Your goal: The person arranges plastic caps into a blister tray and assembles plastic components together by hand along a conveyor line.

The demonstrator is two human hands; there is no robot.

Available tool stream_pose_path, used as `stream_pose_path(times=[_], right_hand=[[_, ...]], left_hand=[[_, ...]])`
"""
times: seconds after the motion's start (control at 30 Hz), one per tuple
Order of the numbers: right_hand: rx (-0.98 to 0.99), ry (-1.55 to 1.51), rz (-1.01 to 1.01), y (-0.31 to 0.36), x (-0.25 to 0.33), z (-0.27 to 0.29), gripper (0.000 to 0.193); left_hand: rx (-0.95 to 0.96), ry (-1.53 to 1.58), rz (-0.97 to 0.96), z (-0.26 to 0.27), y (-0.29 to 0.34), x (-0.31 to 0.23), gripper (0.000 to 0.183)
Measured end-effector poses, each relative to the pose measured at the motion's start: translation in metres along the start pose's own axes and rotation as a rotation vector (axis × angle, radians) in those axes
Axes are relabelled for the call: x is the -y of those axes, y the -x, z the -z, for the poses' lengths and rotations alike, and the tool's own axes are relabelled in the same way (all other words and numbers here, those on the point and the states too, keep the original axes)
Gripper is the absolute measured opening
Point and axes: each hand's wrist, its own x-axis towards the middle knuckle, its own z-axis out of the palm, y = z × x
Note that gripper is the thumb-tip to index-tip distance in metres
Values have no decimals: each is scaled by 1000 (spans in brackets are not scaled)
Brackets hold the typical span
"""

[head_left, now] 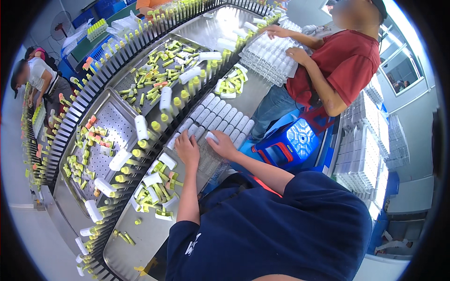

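Observation:
My right hand (pixel 223 146) pinches a white, rounded plastic case (pixel 212 136) above the near rows of a clear plastic tray (pixel 212 161). Similar white cases (pixel 228 112) fill the far part of that tray in neat rows; its near part shows bare. At the tray's left edge is my left hand (pixel 187 150), its fingers stretched out over the end cases. Its fingertips touch or nearly touch them, and I see nothing held in it. Beside my left forearm lies a loose pile of yellow-green tubes and white cases (pixel 152 182) on the metal table (pixel 140 234).
A curved black-slatted conveyor (pixel 126 175) carries upright yellow-green pieces and white cases past my left side. Beyond it stand metal trays (pixel 101 164) of loose tubes. At right, a co-worker in red (pixel 340 61) handles stacked trays (pixel 272 54). A blue crate (pixel 293 143) sits near my right elbow.

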Motion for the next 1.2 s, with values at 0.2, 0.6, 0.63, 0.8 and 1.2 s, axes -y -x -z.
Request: stream_pose_path(times=[0.2, 0.6, 0.63, 0.8, 1.2], right_hand=[[37, -262, 129, -27, 161, 51, 41], [209, -478, 1061, -21, 369, 160, 38], [224, -497, 1079, -22, 374, 157, 35], [331, -576, 1158, -21, 395, 135, 23], [1008, -468, 578, -19, 295, 77, 40]], left_hand=[[162, -68, 4, -7, 7, 16, 35], [8, -21, -70, -2, -4, 1, 33], [10, -20, -75, -2, -5, 0, 33], [4, -6, -69, -7, -7, 3, 32], [-14, -26, -47, -9, 1, 12, 34]])
